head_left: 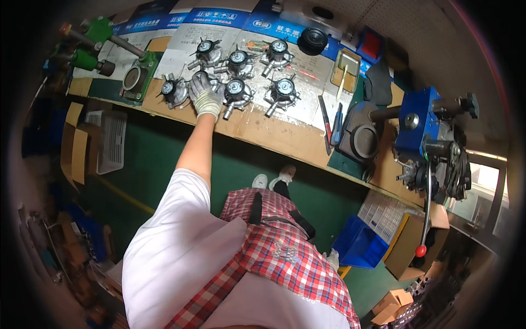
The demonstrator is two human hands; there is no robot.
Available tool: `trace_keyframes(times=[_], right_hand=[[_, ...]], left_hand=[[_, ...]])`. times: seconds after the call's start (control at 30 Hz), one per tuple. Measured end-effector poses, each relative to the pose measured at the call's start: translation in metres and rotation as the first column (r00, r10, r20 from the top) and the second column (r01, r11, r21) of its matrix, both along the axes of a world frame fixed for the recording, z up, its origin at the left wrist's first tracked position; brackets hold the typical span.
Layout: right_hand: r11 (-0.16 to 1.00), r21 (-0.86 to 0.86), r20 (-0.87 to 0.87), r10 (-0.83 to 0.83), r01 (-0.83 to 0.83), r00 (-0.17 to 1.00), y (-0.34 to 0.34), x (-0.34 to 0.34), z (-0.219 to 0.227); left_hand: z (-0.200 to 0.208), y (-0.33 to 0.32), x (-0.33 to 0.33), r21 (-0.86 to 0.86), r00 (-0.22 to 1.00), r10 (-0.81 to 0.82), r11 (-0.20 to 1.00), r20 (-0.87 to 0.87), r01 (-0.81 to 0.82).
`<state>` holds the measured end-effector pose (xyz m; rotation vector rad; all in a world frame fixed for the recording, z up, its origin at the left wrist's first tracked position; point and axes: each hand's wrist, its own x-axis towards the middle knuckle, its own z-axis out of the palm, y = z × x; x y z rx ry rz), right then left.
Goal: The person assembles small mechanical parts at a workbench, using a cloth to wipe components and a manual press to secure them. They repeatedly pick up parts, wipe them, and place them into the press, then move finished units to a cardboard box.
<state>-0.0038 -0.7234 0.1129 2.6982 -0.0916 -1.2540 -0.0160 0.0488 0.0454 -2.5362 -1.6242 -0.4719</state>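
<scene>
My left hand [207, 97], in a pale knitted glove, reaches over the bench's front edge. Its fingers curl over a silver metal pump-like housing [200, 75] with a round black top, mostly covered by the hand. Close on either side stand similar housings, one to the left [173, 90] and one to the right [237, 91], each with a stub pipe and thin prongs. Several more of the kind stand behind and further right. My right hand [332, 259], also gloved, hangs low beside a blue bin [359, 241]; my apron hides most of it, and its fingers are unclear.
Flattened cardboard [274, 131] covers the bench. A green hand press [98, 35] stands at left, a blue lever press [413, 120] at right. Near the latter lie pen-like tools [336, 123] and a tray [346, 68]. Below are a grey crate [112, 142] and open cartons [76, 145].
</scene>
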Motion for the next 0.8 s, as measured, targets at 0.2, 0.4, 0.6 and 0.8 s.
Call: trace_keyframes(times=[0.2,0.4,0.6,0.8], right_hand=[[0.981,0.190,0.126,0.017,-0.041,0.992,0.023,-0.004,-0.012],[0.963,0.251,0.135,0.062,-0.094,0.989,0.017,0.035,-0.008],[0.944,0.326,0.165,-0.010,-0.045,0.986,-0.048,0.031,-0.020],[0.931,0.319,0.017,-0.191,0.176,0.981,-0.176,-0.017,-0.055]], left_hand=[[0.015,0.005,-0.002,-0.146,0.990,-0.048,0.989,-0.133,0.028],[0.054,0.013,-0.013,-0.352,0.948,-0.088,0.936,-0.305,-0.026],[0.029,-0.120,-0.066,-0.248,0.988,0.149,0.957,-0.028,-0.151],[-0.047,-0.388,-0.182,-0.705,0.911,-0.065,0.656,-0.408,-0.269]])
